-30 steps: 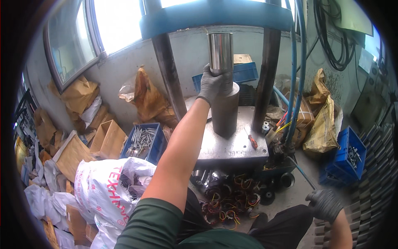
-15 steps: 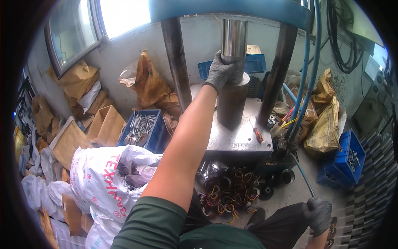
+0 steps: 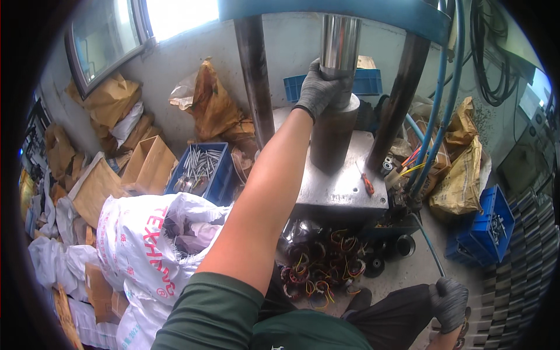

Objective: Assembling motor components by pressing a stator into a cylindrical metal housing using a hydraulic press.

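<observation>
My left hand (image 3: 319,92), in a grey glove, is closed around a metal cylinder (image 3: 344,93) just below the shiny round ram (image 3: 340,46) of a press. That piece sits on top of a thick dark steel cylinder (image 3: 332,140), which stands upright on the press's metal bed (image 3: 326,195). My fingers on its far side are partly hidden. Low on the right, my gloved right hand (image 3: 449,304) grips the end of a slim lever (image 3: 430,248) that rises to the press's side. A screwdriver (image 3: 367,184) with a red handle lies on the bed, right of the dark cylinder.
Dark posts (image 3: 255,76) flank the ram beneath a blue crossbeam (image 3: 338,13). Wired coils (image 3: 321,262) crowd the floor under the bed. Left are a white sack (image 3: 134,245) and a blue bin (image 3: 219,181) of metal shafts; right, blue hoses (image 3: 434,122) and another blue bin (image 3: 481,233).
The view has shifted slightly, so the press sits a little higher and further right. Both hands keep their grips; no clear movement of the ram or lever shows.
</observation>
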A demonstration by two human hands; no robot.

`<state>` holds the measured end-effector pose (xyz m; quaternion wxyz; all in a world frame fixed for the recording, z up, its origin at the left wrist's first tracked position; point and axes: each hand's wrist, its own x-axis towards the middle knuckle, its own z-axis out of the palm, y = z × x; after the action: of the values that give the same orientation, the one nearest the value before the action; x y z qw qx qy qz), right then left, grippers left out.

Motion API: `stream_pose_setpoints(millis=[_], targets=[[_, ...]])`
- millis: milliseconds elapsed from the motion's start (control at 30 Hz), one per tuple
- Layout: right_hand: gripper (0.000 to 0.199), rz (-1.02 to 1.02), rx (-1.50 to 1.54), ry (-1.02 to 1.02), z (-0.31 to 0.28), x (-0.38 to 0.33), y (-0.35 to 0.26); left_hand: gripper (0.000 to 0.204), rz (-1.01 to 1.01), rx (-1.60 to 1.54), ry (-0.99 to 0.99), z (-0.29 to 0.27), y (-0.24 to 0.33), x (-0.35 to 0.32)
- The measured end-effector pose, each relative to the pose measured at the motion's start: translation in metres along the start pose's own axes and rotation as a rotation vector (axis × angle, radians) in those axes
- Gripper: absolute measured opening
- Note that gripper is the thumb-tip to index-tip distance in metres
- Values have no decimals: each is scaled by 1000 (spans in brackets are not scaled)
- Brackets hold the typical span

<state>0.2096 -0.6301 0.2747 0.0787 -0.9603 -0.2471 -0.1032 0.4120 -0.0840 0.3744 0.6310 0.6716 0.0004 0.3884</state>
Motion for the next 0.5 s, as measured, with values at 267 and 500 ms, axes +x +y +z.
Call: stream_pose_setpoints(millis=[267, 500], targets=[[20, -22, 0, -13, -3, 2, -1, 93, 20, 77, 32, -1, -3, 1], [10, -49, 79, -79, -15, 6, -3, 55, -98, -427, -35, 5, 11, -10]])
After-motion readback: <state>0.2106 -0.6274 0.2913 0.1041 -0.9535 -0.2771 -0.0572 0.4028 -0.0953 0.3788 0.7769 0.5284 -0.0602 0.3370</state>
